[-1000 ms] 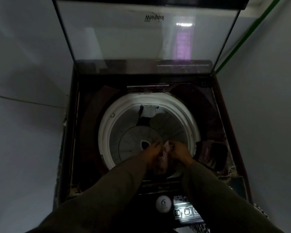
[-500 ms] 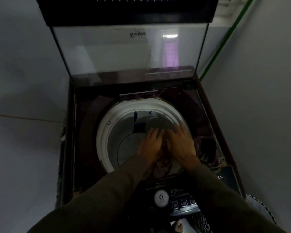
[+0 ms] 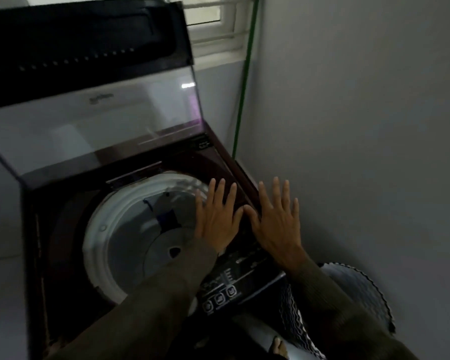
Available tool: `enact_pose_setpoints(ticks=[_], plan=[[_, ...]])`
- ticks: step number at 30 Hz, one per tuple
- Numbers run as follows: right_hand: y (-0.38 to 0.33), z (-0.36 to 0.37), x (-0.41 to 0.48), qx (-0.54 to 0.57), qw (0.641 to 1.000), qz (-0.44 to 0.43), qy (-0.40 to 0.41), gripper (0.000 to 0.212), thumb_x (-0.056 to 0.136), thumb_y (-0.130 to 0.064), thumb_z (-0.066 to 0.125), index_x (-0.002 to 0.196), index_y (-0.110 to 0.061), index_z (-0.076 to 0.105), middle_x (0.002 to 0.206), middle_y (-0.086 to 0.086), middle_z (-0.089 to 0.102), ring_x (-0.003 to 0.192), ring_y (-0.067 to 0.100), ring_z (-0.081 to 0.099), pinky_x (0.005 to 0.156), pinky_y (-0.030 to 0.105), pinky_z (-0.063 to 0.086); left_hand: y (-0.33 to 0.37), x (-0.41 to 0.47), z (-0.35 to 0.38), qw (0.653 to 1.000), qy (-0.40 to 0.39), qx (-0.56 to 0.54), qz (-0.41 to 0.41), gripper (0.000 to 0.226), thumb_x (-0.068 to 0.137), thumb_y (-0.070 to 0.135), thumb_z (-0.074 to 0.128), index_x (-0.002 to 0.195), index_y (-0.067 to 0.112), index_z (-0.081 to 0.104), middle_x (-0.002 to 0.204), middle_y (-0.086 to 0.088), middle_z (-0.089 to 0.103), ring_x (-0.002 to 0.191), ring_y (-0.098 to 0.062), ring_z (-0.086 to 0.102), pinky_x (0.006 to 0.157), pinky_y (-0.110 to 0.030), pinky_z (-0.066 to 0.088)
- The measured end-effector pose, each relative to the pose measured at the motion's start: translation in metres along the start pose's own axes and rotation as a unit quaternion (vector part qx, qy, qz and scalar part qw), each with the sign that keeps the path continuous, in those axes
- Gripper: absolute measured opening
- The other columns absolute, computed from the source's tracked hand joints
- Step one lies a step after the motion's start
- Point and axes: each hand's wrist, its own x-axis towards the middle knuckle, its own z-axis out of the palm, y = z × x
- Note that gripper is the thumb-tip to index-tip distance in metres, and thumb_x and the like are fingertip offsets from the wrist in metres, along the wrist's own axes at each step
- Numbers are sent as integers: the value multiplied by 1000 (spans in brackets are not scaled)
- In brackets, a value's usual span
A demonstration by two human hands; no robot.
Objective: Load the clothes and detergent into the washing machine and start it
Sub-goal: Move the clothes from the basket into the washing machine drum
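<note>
Held left hand (image 3: 216, 219) flat over drum rim (image 3: 95, 224), right hand (image 3: 278, 224) beside it above washing machine's (image 3: 44, 203) right edge; both released, fingers spread, grasping nothing; glass lid (image 3: 89, 131) raised.

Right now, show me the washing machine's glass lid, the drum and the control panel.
glass lid (image 3: 89, 131), head view, middle of the pane.
drum (image 3: 95, 242), head view, left of its white rim.
control panel (image 3: 220, 298), head view, middle button of three.
</note>
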Motion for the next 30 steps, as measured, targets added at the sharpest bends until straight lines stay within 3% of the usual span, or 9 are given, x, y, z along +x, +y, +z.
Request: enact_pose_setpoints(ticks=[4,12,19,25,30], plan=[[57,-10,-22,11,999,39,4,72,98,-67,18,156,-25,12,165,11,1,151,31,-6,120,57,13,55,6,6,999,1,18,49,66,101,56,16,157,21,16,165,-10,12,153,-30,2,120,-61,4],[172,-1,-83,35,991,130,-20,73,98,-65,19,157,-20,14,164,13,6,151,32,-3,117,60,19,174,0,30,990,-47,42,129,75,96,60,-6,158,21,9,166,-9,6,153,-28,-8,122,-53,-2],[253,36,-154,58,978,172,-102,76,97,-65,16,157,-19,12,164,12,0,151,30,-8,119,56,13,263,-23,87,976,-107,66,178,74,97,57,1,157,18,20,163,-12,18,153,-29,3,123,-51,6],[292,79,-193,69,956,215,-188,74,96,-63,20,151,-16,34,159,16,25,148,36,18,110,61,33,307,-52,137,953,-196,78,216,76,95,57,-6,157,20,15,164,-9,15,153,-29,0,123,-49,2],[323,131,-220,80,937,230,-252,84,87,-68,-4,157,-22,3,164,10,-7,150,30,-13,120,57,11,321,-66,197,925,-271,95,250,69,98,54,4,158,19,10,165,-10,12,153,-28,0,124,-46,4]])
